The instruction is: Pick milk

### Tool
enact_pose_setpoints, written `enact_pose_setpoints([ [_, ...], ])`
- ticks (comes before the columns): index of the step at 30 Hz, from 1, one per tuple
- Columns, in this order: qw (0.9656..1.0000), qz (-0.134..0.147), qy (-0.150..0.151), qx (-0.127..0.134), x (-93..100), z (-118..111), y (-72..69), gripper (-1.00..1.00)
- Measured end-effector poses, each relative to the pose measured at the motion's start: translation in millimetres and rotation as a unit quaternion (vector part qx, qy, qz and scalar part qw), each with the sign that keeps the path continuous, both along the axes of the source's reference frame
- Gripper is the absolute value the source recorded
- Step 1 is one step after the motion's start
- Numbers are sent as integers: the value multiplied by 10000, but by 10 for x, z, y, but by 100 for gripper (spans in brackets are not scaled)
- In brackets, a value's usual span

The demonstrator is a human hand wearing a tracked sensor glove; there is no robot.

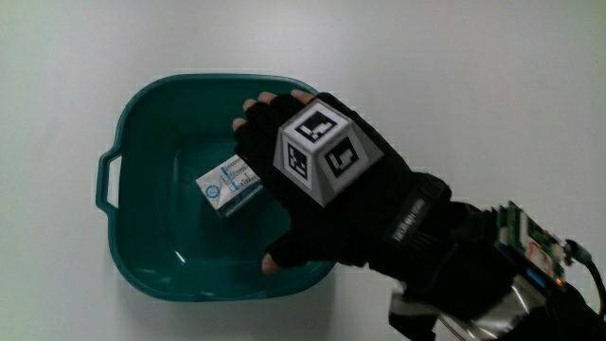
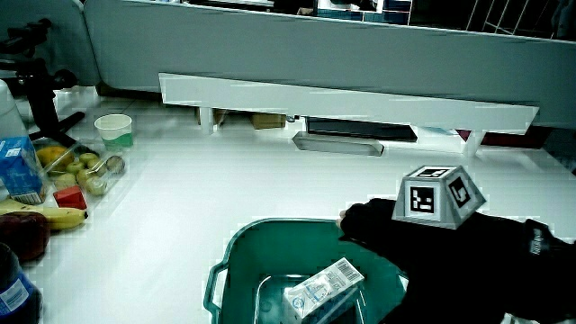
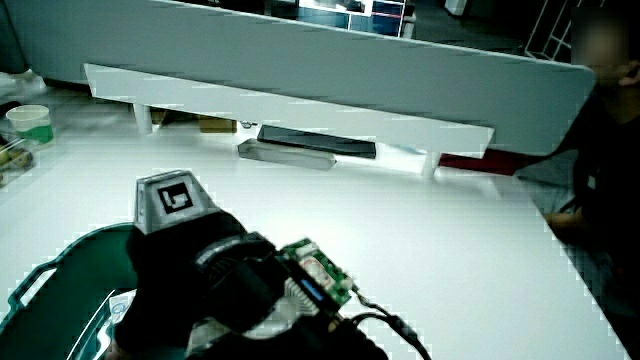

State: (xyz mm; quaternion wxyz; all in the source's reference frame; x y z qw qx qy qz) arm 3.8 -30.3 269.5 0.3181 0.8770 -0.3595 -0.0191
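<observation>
1. Teal basin (image 1: 142, 133) with a side handle, resting on the white table (image 1: 473, 85); also visible in both side views (image 2: 243, 252) (image 3: 60, 265).
2. Small milk carton (image 1: 229, 188), white with blue print, lying on its side on the basin floor; seen tilted in a side view (image 2: 324, 288).
3. Gloved hand (image 1: 322, 204) held over the basin, above and beside the carton, with the forearm reaching out past the basin rim nearest the person.
4. Fingers (image 1: 260, 118) spread and slightly bent over the carton, thumb tip near the basin rim closest to the person; nothing grasped, and contact with the carton not discernible.
5. Patterned cube (image 1: 322, 152) fixed on the back of the hand; visible in both side views (image 2: 439, 198) (image 3: 172, 203).
6. Small circuit board with wires (image 3: 315, 280) mounted at the wrist.
7. Fruit, including bananas (image 2: 45, 216), and a pale cup (image 2: 114, 130) standing at the table's edge, well apart from the basin.
8. Low white partition (image 2: 360, 103) running along the table, with a dark flat object (image 2: 360, 130) beneath it.
</observation>
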Motion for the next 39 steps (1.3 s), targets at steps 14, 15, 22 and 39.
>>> enact_pose_setpoints([
  [14, 9977, 64, 327, -587, -228, 467, -254, 0],
  [15, 9978, 68, 341, -561, -249, 494, -259, 0],
  [22, 9971, 19, 457, -606, -348, 672, -310, 0],
  [39, 9951, -51, 538, -828, -408, 959, -364, 0],
])
